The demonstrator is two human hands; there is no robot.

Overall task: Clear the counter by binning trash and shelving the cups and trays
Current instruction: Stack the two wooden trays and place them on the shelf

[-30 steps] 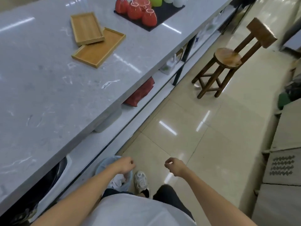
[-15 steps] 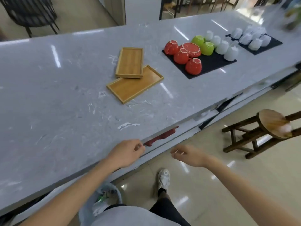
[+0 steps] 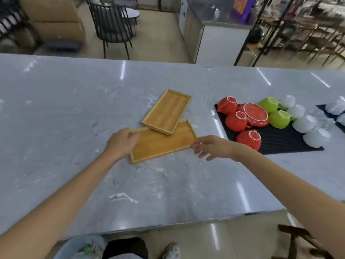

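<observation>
Beyond the far edge of a grey marble counter [image 3: 56, 109] stands a black slatted chair [image 3: 112, 28], with a white cabinet [image 3: 218, 45] further right of the chair.

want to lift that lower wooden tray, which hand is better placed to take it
Left. The left hand already touches the lower tray's left end; the right hand hovers open beside its right corner.

No text, label, brand, number or sign can be read anywhere in view; printing is suggested on the purple and orange box [image 3: 240, 8] standing on the far glass-topped cabinet, but it is too blurred for any letter to be made out
</observation>
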